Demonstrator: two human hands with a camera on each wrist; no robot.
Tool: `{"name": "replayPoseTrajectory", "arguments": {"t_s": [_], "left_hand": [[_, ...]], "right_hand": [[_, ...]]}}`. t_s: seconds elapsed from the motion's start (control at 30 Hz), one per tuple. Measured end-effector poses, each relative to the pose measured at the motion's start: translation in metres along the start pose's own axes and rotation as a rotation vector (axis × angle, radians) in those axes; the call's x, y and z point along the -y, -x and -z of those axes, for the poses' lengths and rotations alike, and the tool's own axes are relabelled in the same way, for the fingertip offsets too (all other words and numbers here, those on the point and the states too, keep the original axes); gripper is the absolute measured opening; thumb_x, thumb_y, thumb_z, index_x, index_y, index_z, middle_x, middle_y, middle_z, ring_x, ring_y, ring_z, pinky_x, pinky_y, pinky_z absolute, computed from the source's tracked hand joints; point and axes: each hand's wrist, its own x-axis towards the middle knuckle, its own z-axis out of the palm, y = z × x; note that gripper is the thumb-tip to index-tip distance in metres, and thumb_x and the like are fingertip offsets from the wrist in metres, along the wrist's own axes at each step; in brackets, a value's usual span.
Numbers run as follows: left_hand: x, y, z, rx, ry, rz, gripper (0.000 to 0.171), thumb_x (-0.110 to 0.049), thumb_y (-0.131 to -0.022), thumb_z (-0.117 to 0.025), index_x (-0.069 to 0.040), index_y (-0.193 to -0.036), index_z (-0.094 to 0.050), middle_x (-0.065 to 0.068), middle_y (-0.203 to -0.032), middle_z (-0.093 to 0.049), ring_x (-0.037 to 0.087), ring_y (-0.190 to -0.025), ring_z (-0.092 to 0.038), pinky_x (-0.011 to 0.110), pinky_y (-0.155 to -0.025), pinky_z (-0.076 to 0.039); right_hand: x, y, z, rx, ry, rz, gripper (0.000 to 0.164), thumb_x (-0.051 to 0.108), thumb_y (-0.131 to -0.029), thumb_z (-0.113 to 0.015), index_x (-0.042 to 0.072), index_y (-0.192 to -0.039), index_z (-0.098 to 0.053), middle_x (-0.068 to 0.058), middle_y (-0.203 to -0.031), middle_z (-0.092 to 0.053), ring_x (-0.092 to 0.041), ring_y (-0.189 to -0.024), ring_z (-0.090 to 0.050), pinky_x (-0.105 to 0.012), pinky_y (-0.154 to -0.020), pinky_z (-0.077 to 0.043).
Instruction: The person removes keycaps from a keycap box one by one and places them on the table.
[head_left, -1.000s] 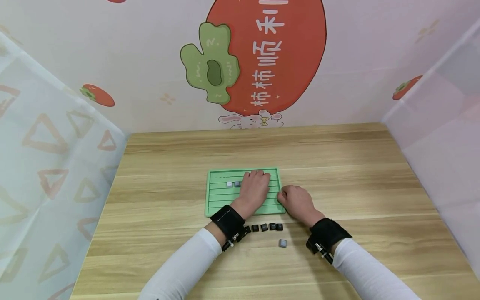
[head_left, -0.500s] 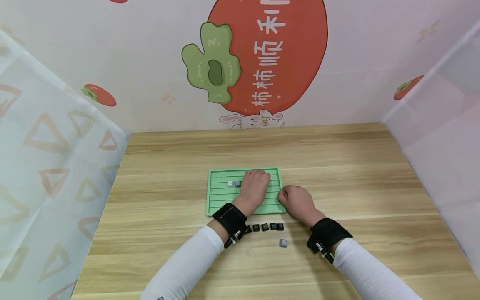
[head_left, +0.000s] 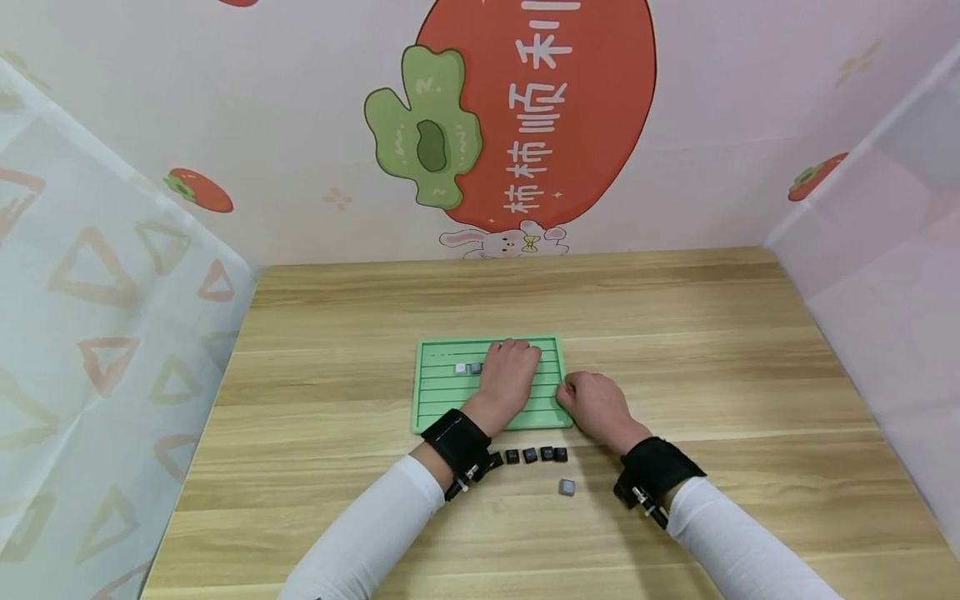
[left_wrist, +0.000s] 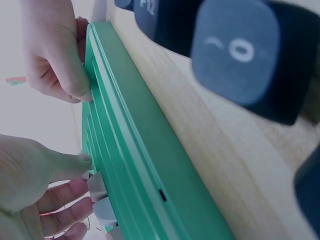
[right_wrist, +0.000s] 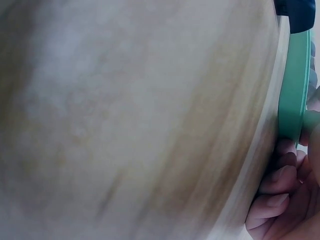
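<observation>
A green ridged tray [head_left: 442, 407] lies on the table, with a white keycap [head_left: 460, 369] and a grey keycap [head_left: 476, 368] in one of its rows. Over the tray, my left hand [head_left: 510, 375] bends its fingers down. The left wrist view shows its thumb and index finger pinching a small pale keycap [left_wrist: 86, 175] at the end of a row, beside another keycap [left_wrist: 104, 212]. My right hand [head_left: 596, 406] grips the tray's right edge, thumb on top and fingers curled against the side. From the head, my left hand hides part of the row.
In front of the tray, several black keycaps [head_left: 529, 455] stand in a loose line, partly behind the left wrist strap. A lone grey keycap [head_left: 567, 487] lies nearer to me. Close to the left wrist camera is a dark keycap [left_wrist: 235, 52] marked 0.
Both hands stay nearly where they were. The left wrist shifts very slightly, and the tray and keycaps keep their places.
</observation>
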Motion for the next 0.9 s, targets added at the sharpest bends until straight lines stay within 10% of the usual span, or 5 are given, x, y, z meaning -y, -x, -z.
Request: {"name": "replayPoseTrajectory", "arguments": {"t_s": [0.9], "left_hand": [[-0.006, 0.021, 0.019, -0.035, 0.132, -0.04, 0.012, -0.019, -0.089, -0.061, -0.015, -0.092, -0.072, -0.001, -0.082, -0.065, 0.018, -0.074, -0.059, 0.035, -0.067, -0.045]], "right_hand": [[0.001, 0.002, 0.001, -0.014, -0.001, 0.013, 0.038, 0.02, -0.09, -0.051, 0.014, -0.054, -0.04, 0.005, -0.05, -0.029, -0.012, -0.046, -0.03, -0.027, -0.045, -0.025]]}}
